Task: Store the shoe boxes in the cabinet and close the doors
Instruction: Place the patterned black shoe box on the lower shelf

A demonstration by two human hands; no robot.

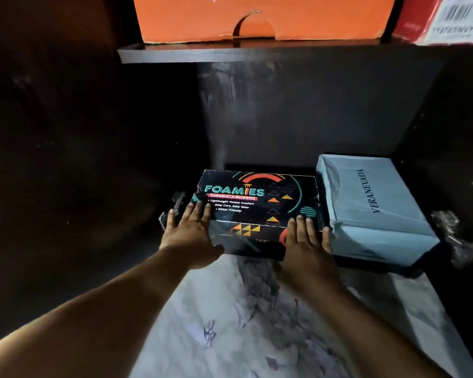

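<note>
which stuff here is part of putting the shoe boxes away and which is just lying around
Part of the job:
- black shoe box, with the left hand and right hand flat on its near end
- pale blue shoe box beside it on the cabinet floor
- orange shoe box and red shoe box on the shelf above

Just lying about:
- marble-patterned floor in front of the cabinet

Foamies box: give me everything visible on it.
The Foamies box is black printed cardboard with teal "FOAMIES", red "SKECHERS" and orange triangles. Lid closed, it lies flat on the cabinet's bottom level, front edge at the opening, close beside the grey box. The left hand and right hand press flat on its front corners.
</note>
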